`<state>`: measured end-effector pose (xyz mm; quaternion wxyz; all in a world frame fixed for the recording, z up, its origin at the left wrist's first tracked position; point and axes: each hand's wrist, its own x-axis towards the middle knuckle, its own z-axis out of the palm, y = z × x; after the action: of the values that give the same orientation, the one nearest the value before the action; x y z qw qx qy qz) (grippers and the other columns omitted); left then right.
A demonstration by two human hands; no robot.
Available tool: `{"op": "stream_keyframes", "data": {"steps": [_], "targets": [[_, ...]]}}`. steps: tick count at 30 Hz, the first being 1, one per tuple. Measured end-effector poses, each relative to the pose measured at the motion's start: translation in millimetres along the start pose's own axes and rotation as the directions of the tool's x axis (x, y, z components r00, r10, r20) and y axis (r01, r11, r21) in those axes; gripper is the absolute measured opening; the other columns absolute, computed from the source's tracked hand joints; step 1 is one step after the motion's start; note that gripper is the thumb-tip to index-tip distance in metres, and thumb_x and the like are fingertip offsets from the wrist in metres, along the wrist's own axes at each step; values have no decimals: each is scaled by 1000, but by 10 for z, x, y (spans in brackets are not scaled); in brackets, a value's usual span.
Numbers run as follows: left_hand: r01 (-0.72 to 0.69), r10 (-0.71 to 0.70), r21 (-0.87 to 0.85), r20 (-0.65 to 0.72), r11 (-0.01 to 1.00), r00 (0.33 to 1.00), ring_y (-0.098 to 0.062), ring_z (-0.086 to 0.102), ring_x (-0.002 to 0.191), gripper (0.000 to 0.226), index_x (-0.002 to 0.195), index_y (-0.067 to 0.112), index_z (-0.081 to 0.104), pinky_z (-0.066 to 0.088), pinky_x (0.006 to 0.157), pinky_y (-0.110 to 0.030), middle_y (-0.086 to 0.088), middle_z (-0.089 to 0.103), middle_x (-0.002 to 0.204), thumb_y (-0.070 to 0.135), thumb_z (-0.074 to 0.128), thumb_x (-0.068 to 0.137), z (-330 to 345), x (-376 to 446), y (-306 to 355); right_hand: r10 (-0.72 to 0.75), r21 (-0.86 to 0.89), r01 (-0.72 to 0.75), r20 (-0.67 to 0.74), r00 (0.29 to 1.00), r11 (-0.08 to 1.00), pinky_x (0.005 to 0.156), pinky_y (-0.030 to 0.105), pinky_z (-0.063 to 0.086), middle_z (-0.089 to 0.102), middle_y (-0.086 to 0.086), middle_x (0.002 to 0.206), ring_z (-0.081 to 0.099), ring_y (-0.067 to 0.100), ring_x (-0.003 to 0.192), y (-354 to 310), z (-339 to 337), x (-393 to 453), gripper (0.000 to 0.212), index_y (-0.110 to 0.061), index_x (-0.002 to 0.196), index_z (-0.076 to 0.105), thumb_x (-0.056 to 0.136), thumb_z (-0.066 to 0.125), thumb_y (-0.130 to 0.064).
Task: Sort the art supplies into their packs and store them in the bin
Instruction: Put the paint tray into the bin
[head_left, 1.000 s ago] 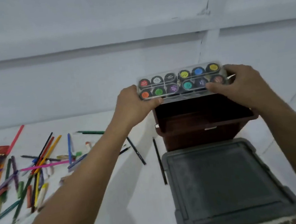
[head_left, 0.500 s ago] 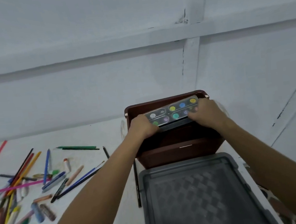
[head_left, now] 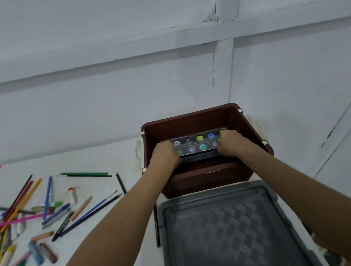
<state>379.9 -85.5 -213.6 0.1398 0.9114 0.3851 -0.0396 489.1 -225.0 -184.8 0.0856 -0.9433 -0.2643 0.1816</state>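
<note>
A clear paint pack (head_left: 196, 143) with round pots of colour under its lid sits low inside the brown bin (head_left: 252, 127) at the table's back. My left hand (head_left: 165, 156) grips the pack's left end and my right hand (head_left: 232, 144) grips its right end, both reaching down past the bin's rim. Loose coloured pencils (head_left: 21, 204), crayons (head_left: 41, 251), pens and a small paint tube (head_left: 72, 193) lie scattered on the white table to the left.
The bin's grey lid (head_left: 228, 233) lies flat on the table just in front of the bin. A black pencil (head_left: 156, 227) rests along the lid's left edge. A green pencil (head_left: 86, 174) lies apart behind the pile. A white wall stands close behind.
Both hands have carried the paint pack from above the bin's rim down into the bin. My view has tilted and moved, so the bin looks farther away.
</note>
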Motion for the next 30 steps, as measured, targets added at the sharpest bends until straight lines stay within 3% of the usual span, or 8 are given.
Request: {"op": "stream_keyframes", "data": {"steps": [6,14,18,25,30], "targets": [[-6,1,98,49,995,999,-20,50,72,44,113,8,61,41,65,-26,-7,63,97,37,71,81,-1,15,22,70,32,-69,-39,997,997,98,37,46,50,18,131,50,31,118,-32,14,52,61,-2,136,37,86,67,-20],[6,-11,96,53,995,999,-24,63,89,55,117,6,56,46,66,-29,-10,65,106,36,78,76,9,17,12,59,152,-36,-153,986,988,82,32,49,59,17,118,58,28,108,45,47,19,59,-2,120,50,72,81,-19],[56,-58,50,32,997,998,-22,55,75,51,114,7,58,46,63,-29,-8,59,91,31,79,75,17,8,16,44,118,-29,-126,991,993,74,28,46,60,16,115,60,27,103,28,35,16,52,-2,116,53,75,78,-20],[33,-31,39,-43,999,999,-26,66,89,33,109,7,62,52,67,-31,-11,66,102,22,73,81,54,7,4,-70,46,69,10,998,997,92,34,47,57,14,124,56,27,111,83,76,16,61,-4,128,46,77,76,-21],[12,-7,57,-83,998,997,-25,66,88,29,106,6,62,50,64,-30,-12,67,101,20,72,82,52,-6,-2,-60,69,60,-3,998,996,91,33,48,59,12,122,57,25,108,137,96,79,59,-9,127,54,75,77,-24]]}}
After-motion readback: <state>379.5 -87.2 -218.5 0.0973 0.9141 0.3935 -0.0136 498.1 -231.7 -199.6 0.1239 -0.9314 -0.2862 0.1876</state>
